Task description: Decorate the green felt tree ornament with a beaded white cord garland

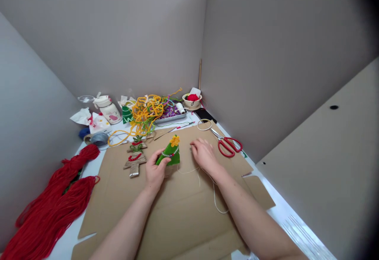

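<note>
My left hand (155, 170) grips the lower edge of a small green felt tree (171, 154) topped with a yellow flower, holding it upright on the flattened cardboard (177, 208). My right hand (203, 154) rests on the cardboard just right of the tree, fingers curled downward over a thin white string (215, 196) that trails toward me. I cannot make out whether those fingers pinch the string. A twine-wrapped tree ornament (135, 160) with red beads lies left of my left hand.
Red-handled scissors (227, 144) lie at the cardboard's right edge. Red yarn skeins (56, 196) sprawl at the left. At the back sit a tangle of yellow and green cord (146, 112), a metal tray (173, 118), a small bowl (192, 100) and a white bottle (108, 109). Grey walls enclose the desk.
</note>
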{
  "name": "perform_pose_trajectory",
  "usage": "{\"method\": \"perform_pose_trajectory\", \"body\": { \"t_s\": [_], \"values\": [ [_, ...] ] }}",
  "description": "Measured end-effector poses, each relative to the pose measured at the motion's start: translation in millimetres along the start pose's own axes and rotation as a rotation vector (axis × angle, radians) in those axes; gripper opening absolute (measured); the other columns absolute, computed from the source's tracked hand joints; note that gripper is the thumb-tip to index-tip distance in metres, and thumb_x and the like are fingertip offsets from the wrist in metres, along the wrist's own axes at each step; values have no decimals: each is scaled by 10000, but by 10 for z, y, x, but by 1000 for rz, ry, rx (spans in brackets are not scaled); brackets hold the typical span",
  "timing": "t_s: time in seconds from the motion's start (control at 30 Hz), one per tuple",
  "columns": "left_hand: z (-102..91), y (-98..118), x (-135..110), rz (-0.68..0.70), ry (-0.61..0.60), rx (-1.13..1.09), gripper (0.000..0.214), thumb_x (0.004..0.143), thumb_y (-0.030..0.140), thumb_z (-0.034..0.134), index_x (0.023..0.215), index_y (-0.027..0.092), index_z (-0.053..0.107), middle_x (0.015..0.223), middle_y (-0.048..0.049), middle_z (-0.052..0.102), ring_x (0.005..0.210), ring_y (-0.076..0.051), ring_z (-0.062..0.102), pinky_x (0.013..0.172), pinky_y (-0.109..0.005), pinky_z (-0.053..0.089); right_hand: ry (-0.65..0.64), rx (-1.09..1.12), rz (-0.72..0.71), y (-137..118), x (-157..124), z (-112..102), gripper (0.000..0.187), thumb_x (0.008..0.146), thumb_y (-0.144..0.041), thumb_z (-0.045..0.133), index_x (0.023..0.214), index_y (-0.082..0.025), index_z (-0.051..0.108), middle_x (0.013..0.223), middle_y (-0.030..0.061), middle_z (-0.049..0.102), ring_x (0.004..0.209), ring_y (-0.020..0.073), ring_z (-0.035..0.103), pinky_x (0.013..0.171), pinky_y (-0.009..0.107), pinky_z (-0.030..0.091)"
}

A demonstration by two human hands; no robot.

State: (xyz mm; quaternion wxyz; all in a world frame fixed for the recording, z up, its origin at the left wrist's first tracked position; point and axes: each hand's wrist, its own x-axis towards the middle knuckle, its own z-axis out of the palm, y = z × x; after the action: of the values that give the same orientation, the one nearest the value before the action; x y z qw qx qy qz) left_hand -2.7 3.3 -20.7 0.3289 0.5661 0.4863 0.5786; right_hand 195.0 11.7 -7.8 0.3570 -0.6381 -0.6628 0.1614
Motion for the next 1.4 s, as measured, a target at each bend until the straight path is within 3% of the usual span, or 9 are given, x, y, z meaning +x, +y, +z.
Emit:
{"method": "perform_pose_trajectory", "body": {
  "t_s": [0.1,0.2,0.4,0.5,0.63,0.83,1.0,1.17,1.4],
  "values": [
    [0,-16,-19,73,26,90,286,714,310,670,962,168,669,934,-49,692,863,-191,632,789,-295,490,26,-54,-58,-26,5,8,264,868,-203,447,1029,-171,653,1291,110,486,1201,267,376,1024,413,244],
    [-9,-10,-32,156,35,176,273,733,330,662,956,173,666,923,-51,690,851,-192,629,779,-301,486,13,-62,-116,-40,-4,50,322,901,-221,411,1164,-188,593,1241,80,536,1158,205,430,1012,341,308],
    [-48,43,-60,444,-31,268,270,751,318,680,981,182,639,823,-32,663,735,-151,603,687,-254,467,27,-70,-39,-10,-41,61,268,855,-250,490,1042,-172,665,1257,152,515,1200,309,390,998,498,284],
    [-67,59,-96,584,-95,292,306,761,296,676,1040,188,611,790,-23,645,674,-127,573,635,-229,448,-57,384,-28,-99,-38,-28,285,884,-309,455,1062,-205,652,1273,102,524,1202,243,435,1027,430,302],
    [-79,78,-154,714,-196,319,382,787,284,648,1148,206,552,726,-6,594,617,-116,523,581,-213,422,-365,1141,95,-224,-30,-121,293,867,-310,456,1083,-208,627,1145,88,624,1133,216,528,991,399,362],
    [-64,114,-207,875,-287,390,466,799,297,639,1228,226,472,627,26,510,549,-115,456,520,-208,373,-577,1262,178,-209,-39,-136,322,833,-362,460,957,-158,676,1038,105,662,1074,237,568,983,405,376],
    [-62,155,-201,809,-332,358,432,793,346,637,1181,205,512,656,2,579,560,-119,496,522,-207,396,-705,1167,208,-188,-56,-183,409,841,-454,431,861,-143,696,950,104,673,1001,238,587,913,381,426],
    [-71,111,-206,666,-306,246,488,749,339,684,1189,225,507,758,-7,648,603,-114,537,573,-207,435,-666,1203,141,-205,-52,-212,388,869,-411,421,837,-139,696,932,107,667,970,230,595,922,380,412],
    [-32,32,-173,188,-77,97,315,673,353,742,936,210,645,750,3,632,644,-130,553,611,-217,443,-533,1303,227,-224,-25,-111,316,807,-374,519,1031,-174,618,1095,112,629,1025,223,582,955,395,399]
  ]
}}
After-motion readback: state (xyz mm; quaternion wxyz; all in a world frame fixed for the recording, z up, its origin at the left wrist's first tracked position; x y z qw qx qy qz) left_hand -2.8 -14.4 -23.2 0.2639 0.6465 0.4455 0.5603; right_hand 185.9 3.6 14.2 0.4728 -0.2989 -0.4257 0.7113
